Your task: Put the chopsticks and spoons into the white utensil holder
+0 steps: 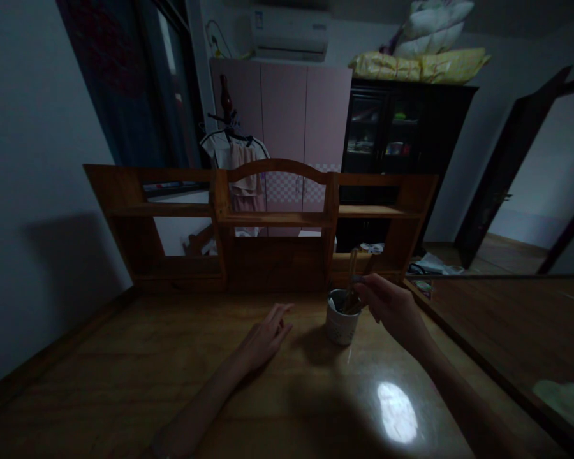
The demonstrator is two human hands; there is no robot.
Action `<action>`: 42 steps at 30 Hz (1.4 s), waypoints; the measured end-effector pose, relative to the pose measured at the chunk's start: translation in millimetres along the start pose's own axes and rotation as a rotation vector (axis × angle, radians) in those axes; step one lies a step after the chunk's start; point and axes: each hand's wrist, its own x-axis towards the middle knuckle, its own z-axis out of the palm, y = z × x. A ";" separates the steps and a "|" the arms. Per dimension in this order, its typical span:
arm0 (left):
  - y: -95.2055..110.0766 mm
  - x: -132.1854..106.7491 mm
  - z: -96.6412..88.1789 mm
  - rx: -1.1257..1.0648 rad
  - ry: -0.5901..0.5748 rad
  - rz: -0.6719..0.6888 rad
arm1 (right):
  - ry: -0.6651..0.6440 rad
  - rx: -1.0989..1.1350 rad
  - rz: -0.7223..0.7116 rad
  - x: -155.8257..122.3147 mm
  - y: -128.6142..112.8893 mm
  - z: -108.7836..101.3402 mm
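A white cup with a dark pattern low on its side stands upright on the wooden desk. Several thin things poke up inside it, too dark to name. My right hand is at the cup's right rim, thumb and fingers pinched on a slim pen-like stick. The stick's upper end rises above my fingers; its lower part goes down into the cup. To the left of the cup, my left hand lies on the desk with its fingers stretched out, holding nothing.
A wooden shelf unit runs along the desk's back edge. Beyond it stand a pink wardrobe, a black cabinet and a coat rack with clothes. A wall borders the left; light glares off the desk at lower right.
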 end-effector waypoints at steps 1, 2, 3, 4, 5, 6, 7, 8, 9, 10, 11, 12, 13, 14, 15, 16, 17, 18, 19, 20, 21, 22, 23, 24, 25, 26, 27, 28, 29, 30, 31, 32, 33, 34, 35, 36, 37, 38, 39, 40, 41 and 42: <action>0.0 -0.1 0.1 0.002 -0.002 -0.004 | -0.004 -0.010 -0.002 0.4 0.0 0.1; 0.2 -0.2 0.1 0.003 -0.005 -0.006 | -0.015 -0.021 -0.003 0.8 0.2 0.4; 0.5 -0.3 0.0 0.004 -0.007 -0.008 | -0.030 -0.031 -0.002 0.9 0.6 1.0; 0.9 -0.3 -0.2 0.005 -0.009 -0.008 | -0.052 -0.037 0.000 0.9 1.3 2.1; 1.2 -0.3 -0.3 0.005 -0.009 -0.007 | -0.079 -0.037 0.005 0.7 2.5 3.5; 1.6 -0.2 -0.6 0.006 -0.009 -0.007 | -0.113 -0.033 0.011 0.3 4.1 5.2; 1.9 -0.1 -0.8 0.008 -0.008 -0.008 | -0.148 -0.029 0.017 -0.1 6.2 7.1; 2.2 -0.1 -1.0 0.010 -0.008 -0.010 | -0.179 -0.028 0.017 -0.5 8.6 9.0; 2.4 0.0 -1.3 0.010 -0.007 -0.010 | -0.203 -0.032 0.013 -0.9 11.1 10.6; 2.5 0.0 -1.5 0.008 -0.009 -0.010 | -0.221 -0.043 0.004 -1.1 13.5 12.0; 2.6 0.0 -1.7 0.007 -0.010 -0.007 | -0.233 -0.056 -0.006 -1.2 15.3 12.9; 2.6 0.0 -1.8 0.005 -0.011 -0.004 | -0.244 -0.069 -0.014 -1.1 16.4 13.3; 2.6 -0.1 -1.9 0.002 -0.011 0.000 | -0.255 -0.080 -0.017 -1.0 16.8 13.2; 2.5 -0.2 -1.9 0.001 -0.012 0.003 | -0.267 -0.091 -0.018 -0.8 16.3 12.7; 2.4 -0.3 -1.9 0.002 -0.013 0.005 | -0.280 -0.102 -0.019 -0.6 15.1 11.9; 2.3 -0.4 -1.8 0.003 -0.014 0.005 | -0.291 -0.112 -0.021 -0.5 13.4 10.8; 2.1 -0.5 -1.8 0.005 -0.013 0.004 | -0.303 -0.121 -0.025 -0.5 11.6 9.7; 2.1 -0.6 -1.7 0.007 -0.014 0.004 | -0.314 -0.128 -0.031 -0.7 9.8 8.6; 2.1 -0.8 -1.7 0.008 -0.014 0.004 | -0.324 -0.130 -0.035 -1.1 8.4 7.6; 2.2 -0.9 -1.8 0.009 -0.015 0.004 | -0.330 -0.129 -0.038 -1.6 7.4 6.7; 2.3 -1.1 -1.9 0.010 -0.017 0.005 | -0.333 -0.127 -0.040 -2.3 6.9 6.0; 2.5 -1.2 -2.0 0.012 -0.019 0.006 | -0.333 -0.123 -0.041 -3.2 6.9 5.4; 2.7 -1.4 -2.2 0.013 -0.021 0.008 | -0.331 -0.120 -0.041 -4.1 7.1 4.9; 2.9 -1.5 -2.3 0.015 -0.021 0.009 | -0.324 -0.118 -0.043 -5.2 7.5 4.5; 3.0 -1.6 -2.4 0.016 -0.020 0.008 | -0.320 -0.119 -0.046 -6.2 7.9 4.1; 3.1 -1.7 -2.4 0.016 -0.021 0.008 | -0.318 -0.121 -0.048 -7.3 8.1 3.8; 3.1 -1.7 -2.4 0.015 -0.022 0.008 | -0.318 -0.124 -0.051 -8.3 8.2 3.4; 3.0 -1.6 -2.4 0.015 -0.024 0.007 | -0.319 -0.128 -0.055 -9.3 8.0 3.1; 2.9 -1.6 -2.4 0.014 -0.024 0.004 | -0.320 -0.130 -0.056 -10.2 7.6 2.7; 2.8 -1.5 -2.4 0.012 -0.023 0.003 | -0.317 -0.130 -0.056 -11.0 6.8 2.1; 2.7 -1.5 -2.4 0.010 -0.022 0.004 | -0.313 -0.129 -0.052 -11.9 5.7 1.2; 2.8 -1.5 -2.3 0.008 -0.018 0.004 | -0.308 -0.130 -0.047 -12.9 4.0 -0.3; 2.8 -1.6 -2.3 0.005 -0.017 0.005 | -0.300 -0.134 -0.038 -14.3 1.3 -2.3; 2.9 -1.7 -2.3 0.004 -0.018 0.007 | -0.283 -0.146 -0.023 -16.2 -2.6 -5.2; 3.0 -1.8 -2.2 0.004 -0.019 0.008 | -0.246 -0.160 -0.001 -18.9 -8.0 -8.9; 3.0 -1.9 -2.0 0.006 -0.018 0.006 | -0.188 -0.170 0.028 -22.8 -15.1 -13.2; 2.9 -1.9 -1.8 0.009 -0.017 0.004 | -0.107 -0.167 0.063 -28.1 -23.7 -17.8; 2.7 -1.8 -1.5 0.013 -0.017 0.002 | -0.014 -0.139 0.098 -35.0 -33.7 -22.3; 2.4 -1.8 -1.1 0.015 -0.018 0.002 | 0.077 -0.085 0.120 -43.5 -44.3 -26.1; 1.9 -1.6 -0.8 0.016 -0.018 0.004 | 0.152 0.001 0.125 -53.3 -54.7 -28.8; 1.4 -1.5 -0.4 0.014 -0.023 0.008 | 0.165 0.099 0.096 -64.1 -64.1 -30.1; 0.9 -1.4 -0.1 0.012 -0.026 0.012 | 0.164 0.148 0.012 -75.4 -71.8 -29.7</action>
